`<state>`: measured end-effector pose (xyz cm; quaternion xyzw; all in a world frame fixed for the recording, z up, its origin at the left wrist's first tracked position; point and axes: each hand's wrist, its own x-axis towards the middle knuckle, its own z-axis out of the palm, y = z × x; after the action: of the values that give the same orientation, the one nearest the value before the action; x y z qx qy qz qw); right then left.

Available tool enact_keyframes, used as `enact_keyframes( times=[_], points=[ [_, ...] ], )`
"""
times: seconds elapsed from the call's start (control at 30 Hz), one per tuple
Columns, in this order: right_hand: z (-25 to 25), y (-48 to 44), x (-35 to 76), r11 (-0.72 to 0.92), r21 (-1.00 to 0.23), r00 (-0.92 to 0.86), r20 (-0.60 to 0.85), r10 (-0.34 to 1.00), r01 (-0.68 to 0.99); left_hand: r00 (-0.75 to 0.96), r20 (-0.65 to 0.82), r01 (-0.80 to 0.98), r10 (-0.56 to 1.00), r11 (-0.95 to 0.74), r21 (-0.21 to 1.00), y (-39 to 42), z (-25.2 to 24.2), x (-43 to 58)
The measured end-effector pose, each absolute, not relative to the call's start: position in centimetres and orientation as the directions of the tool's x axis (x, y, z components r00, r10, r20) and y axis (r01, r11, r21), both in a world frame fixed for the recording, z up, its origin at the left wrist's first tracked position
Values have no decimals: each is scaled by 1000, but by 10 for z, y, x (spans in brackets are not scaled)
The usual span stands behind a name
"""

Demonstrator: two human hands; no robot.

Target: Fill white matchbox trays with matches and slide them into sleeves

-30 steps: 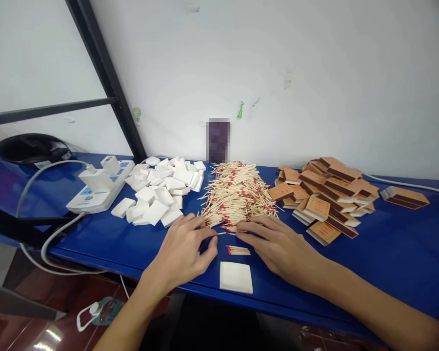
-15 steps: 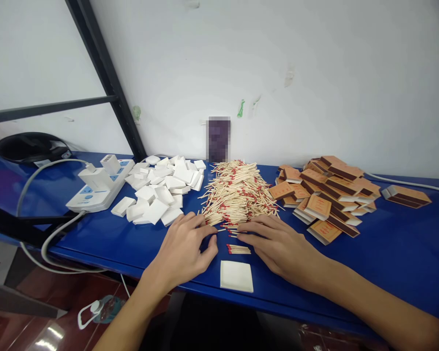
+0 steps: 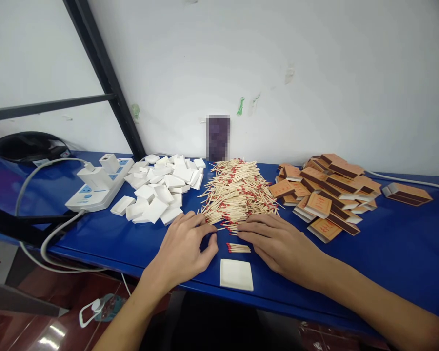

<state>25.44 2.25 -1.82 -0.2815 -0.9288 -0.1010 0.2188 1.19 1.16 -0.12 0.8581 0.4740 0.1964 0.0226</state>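
Observation:
A heap of red-tipped matchsticks (image 3: pixel 237 192) lies mid-table. My left hand (image 3: pixel 183 251) rests palm down at the heap's near left edge, fingers stretched toward the sticks. My right hand (image 3: pixel 278 241) lies flat at the near right edge, fingertips touching loose sticks. Between the hands sits a small aligned bundle of matches (image 3: pixel 238 248). An empty white inner tray (image 3: pixel 236 275) lies just in front, near the table's edge. Neither hand holds anything that I can see.
White inner trays (image 3: pixel 161 192) are piled left of the heap; orange-brown matchbox sleeves (image 3: pixel 325 195) are piled right, one apart (image 3: pixel 406 192). A white power strip (image 3: pixel 98 187) with cable sits far left. The blue table (image 3: pixel 388 253) meets a white wall; a black frame slants behind.
Both hands stay at the heap's near edge with almost no movement; the view has shifted slightly.

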Motion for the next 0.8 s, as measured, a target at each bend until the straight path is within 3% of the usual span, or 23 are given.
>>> enact_keyframes(
  times=[0.4, 0.8],
  points=[
    [-13, 22, 255, 846, 58, -764, 466, 447, 530, 481, 316, 805, 817, -555, 209, 12, -2, 12],
    [-17, 29, 256, 854, 22, -745, 500, 441, 521, 590, 217, 736, 777, -629, 249, 8, 4, 12]
  ],
)
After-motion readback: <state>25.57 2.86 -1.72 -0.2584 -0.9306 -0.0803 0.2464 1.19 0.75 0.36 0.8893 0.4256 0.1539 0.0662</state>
